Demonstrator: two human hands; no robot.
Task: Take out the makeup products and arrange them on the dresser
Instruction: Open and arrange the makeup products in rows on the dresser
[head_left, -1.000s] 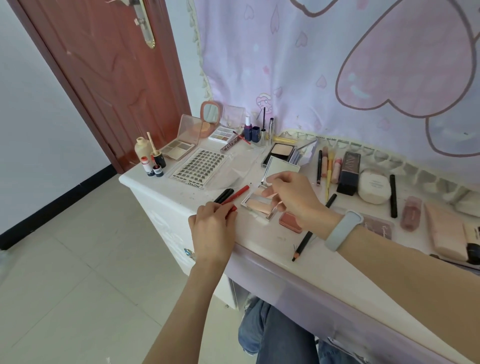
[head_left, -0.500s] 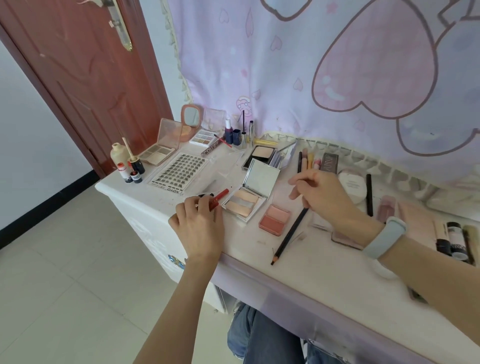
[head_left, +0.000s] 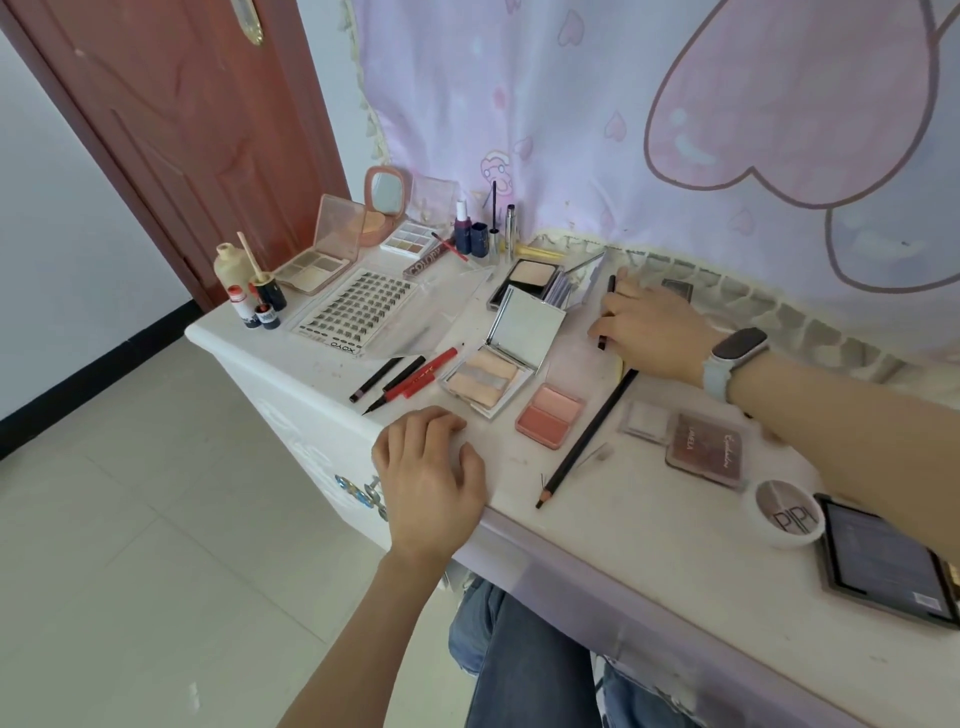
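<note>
Makeup products: many small items spread over the white bench (head_left: 649, 566), from its left corner to the right edge of view. Risk, as judged: the black pencil (head_left: 587, 439) and the red liner (head_left: 423, 371) lie close to the front edge and could roll off if nudged by a forearm; the open mirrored palette (head_left: 498, 374) could tip shut or slide if bumped, since its lid stands raised. Appearance: the palette shows pale peach and grey stripes; a two-tone pink blush (head_left: 550, 415) lies just beside it; a lash tray (head_left: 358, 309) sits behind, near a beige foundation bottle (head_left: 228, 267); a dark eyeshadow compact (head_left: 709, 452) and a round white pot (head_left: 784, 514) lie to the right. Left hand (head_left: 431, 478): rests on the bench's front edge, fingers loosely curled, holding nothing. Right hand (head_left: 649, 327): lies over a thin black pen (head_left: 607, 312), fingers curled about it, apparently gripping it.
</note>
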